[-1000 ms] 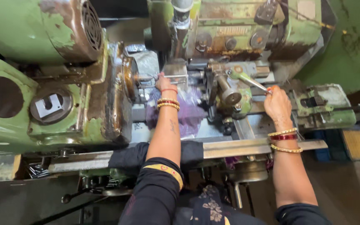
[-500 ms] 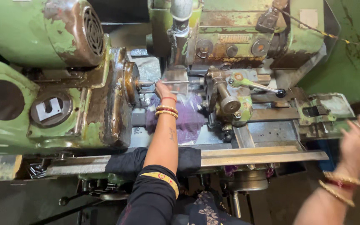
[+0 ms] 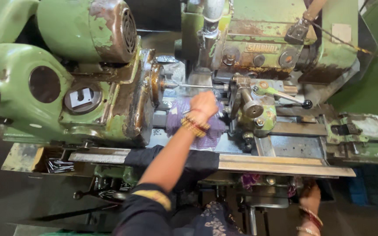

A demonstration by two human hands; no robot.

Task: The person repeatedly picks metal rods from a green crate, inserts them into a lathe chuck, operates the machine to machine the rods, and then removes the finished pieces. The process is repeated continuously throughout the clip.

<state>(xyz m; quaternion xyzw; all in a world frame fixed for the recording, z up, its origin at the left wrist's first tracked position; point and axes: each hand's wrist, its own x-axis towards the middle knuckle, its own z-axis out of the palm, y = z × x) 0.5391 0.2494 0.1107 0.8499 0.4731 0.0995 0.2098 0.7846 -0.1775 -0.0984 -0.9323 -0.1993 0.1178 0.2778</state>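
My left hand (image 3: 203, 104) reaches into the middle of an old green lathe (image 3: 110, 109), fingers curled near a thin metal rod (image 3: 193, 86) that sticks out of the rusty chuck (image 3: 156, 83). Whether it grips anything is hidden. A purple cloth (image 3: 178, 120) lies under that hand. My right hand (image 3: 310, 199) is low, below the machine's front rail (image 3: 281, 168), by the lower housing. Its fingers are hidden. Gold bangles are on both wrists.
A tool post (image 3: 250, 107) with a black-knobbed lever (image 3: 306, 104) stands right of my left hand. The tailstock block (image 3: 359, 135) sits at the far right. A tray of small metal parts (image 3: 60, 165) lies at the lower left. A green motor housing (image 3: 92, 26) is above.
My right hand left the black-knobbed lever, swung out to the right and dropped below the front rail. My left hand stayed near the chuck, shifting slightly toward the rod.
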